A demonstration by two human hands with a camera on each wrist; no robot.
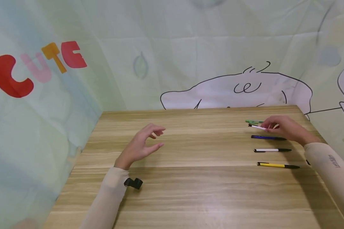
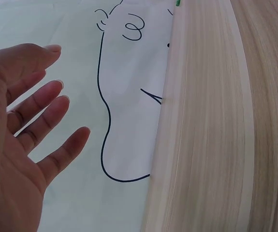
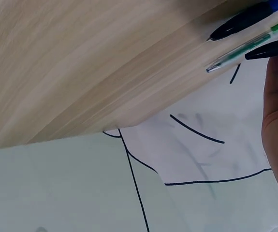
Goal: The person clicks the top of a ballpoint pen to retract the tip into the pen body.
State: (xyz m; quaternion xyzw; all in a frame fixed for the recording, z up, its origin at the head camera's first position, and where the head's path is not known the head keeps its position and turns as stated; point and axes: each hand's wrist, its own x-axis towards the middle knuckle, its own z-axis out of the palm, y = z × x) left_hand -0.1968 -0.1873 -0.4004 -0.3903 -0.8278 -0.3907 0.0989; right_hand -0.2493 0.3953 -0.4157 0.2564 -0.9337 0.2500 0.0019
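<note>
At the table's right side my right hand pinches a white pen between thumb and fingers. In the right wrist view, the black tip end of that pen shows beside the hand. Just behind it lies a green pen, partly hidden by the hand in the head view. Nearer to me, a blue pen, another white pen and a yellow pen lie roughly parallel, black ends to the right. Over the left part of the table my left hand hovers with loosely bent fingers, holding nothing.
The wooden table reaches a printed curtain at its back edge; more of the curtain hangs along the left. A small black device sits at my left wrist. The table's right edge runs under my right forearm.
</note>
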